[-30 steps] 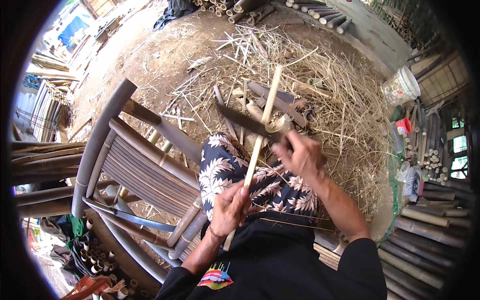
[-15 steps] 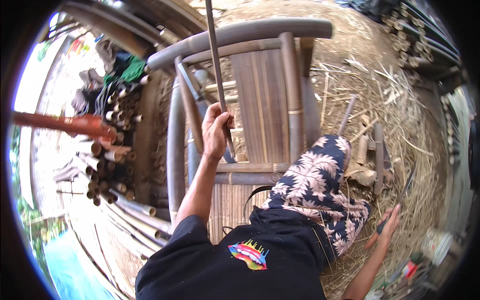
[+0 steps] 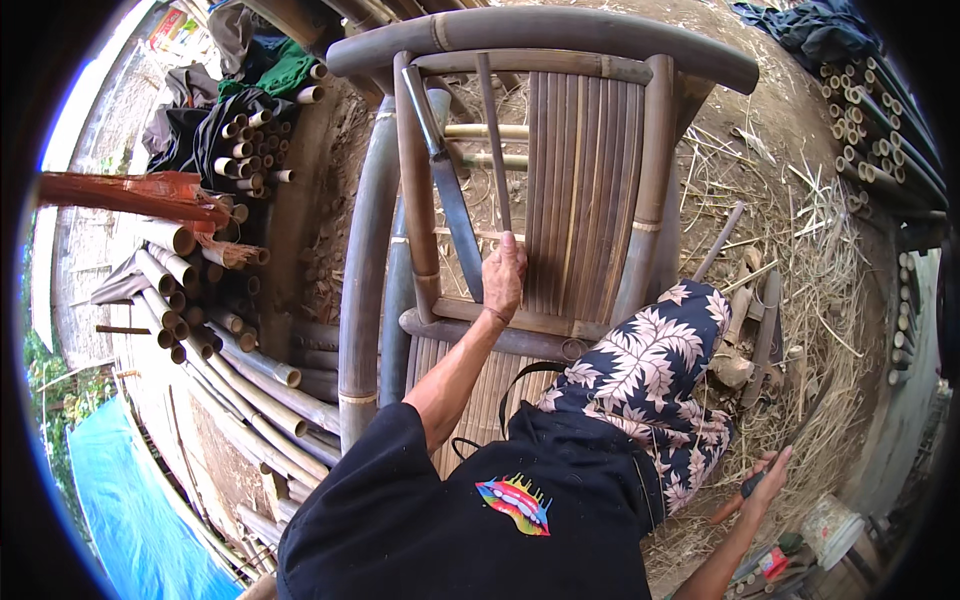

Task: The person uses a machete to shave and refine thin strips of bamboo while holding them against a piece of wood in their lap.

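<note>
My left hand (image 3: 505, 276) is closed on the lower end of a narrow bamboo slat (image 3: 494, 140). The slat's far end is at the top rail of a bamboo chair's framed panel. To its right, a row of brown slats (image 3: 585, 190) fills much of the panel, leaving a gap between. Left of the slat, a tool with a long blue-grey blade (image 3: 458, 225) and a pale handle leans in the frame. Low at the right, my right hand (image 3: 768, 482) grips a long-bladed knife (image 3: 812, 412) by its handle, away from the chair.
Bamboo poles (image 3: 265, 395) are stacked at the left, beside dark and green cloths (image 3: 285, 68). More cut poles (image 3: 870, 120) lie at the far right. Bamboo shavings (image 3: 840, 270) litter the ground; a white bucket (image 3: 832, 530) stands at the lower right.
The slat, which stuck up past the chair's top rail, now lies within the panel opening, nearer the row of slats. My left hand has moved right and lower; the right keeps the knife.
</note>
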`<state>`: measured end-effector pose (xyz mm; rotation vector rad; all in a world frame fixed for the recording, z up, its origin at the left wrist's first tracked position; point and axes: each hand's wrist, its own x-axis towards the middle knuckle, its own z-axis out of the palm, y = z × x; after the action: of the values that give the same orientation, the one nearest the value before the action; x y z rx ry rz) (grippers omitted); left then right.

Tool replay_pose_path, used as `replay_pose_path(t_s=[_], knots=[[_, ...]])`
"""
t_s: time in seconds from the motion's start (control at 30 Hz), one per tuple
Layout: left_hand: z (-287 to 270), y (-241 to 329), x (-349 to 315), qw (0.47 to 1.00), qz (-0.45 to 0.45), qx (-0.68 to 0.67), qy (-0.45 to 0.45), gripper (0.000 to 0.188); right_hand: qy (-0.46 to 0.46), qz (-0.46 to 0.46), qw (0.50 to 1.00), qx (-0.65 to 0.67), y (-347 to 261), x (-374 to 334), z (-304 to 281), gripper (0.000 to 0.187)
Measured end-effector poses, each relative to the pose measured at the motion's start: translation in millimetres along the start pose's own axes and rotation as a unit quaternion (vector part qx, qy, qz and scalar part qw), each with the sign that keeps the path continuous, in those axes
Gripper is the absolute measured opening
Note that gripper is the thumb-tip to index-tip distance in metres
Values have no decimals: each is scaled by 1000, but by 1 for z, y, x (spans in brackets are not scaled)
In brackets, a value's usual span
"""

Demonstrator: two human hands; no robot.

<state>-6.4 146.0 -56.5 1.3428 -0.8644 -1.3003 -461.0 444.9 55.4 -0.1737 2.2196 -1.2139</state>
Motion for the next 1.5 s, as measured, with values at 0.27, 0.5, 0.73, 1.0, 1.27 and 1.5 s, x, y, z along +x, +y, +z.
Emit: replay_pose_path(t_s=[0.27, 0.5, 0.73, 1.0, 1.27, 1.5], knots=[[6, 68, 12, 838, 250, 464, 141, 67, -34, -38, 999, 17, -13, 8, 11, 53], [52, 166, 109, 803, 283, 519, 81, 74, -70, -43, 996, 39, -23, 16, 21, 52], [23, 171, 102, 825, 173, 502, 193, 65, -52, -11, 997, 64, 9, 10, 3, 52], [6, 185, 137, 813, 51, 567, 123, 70, -30, 8, 997, 75, 18, 13, -3, 54], [4, 181, 147, 813, 60, 575, 65, 73, -36, 25, 996, 77, 40, 12, -7, 54], [2, 187, 148, 782, 74, 617, 35, 70, -42, 45, 996, 71, 38, 7, 3, 54]])
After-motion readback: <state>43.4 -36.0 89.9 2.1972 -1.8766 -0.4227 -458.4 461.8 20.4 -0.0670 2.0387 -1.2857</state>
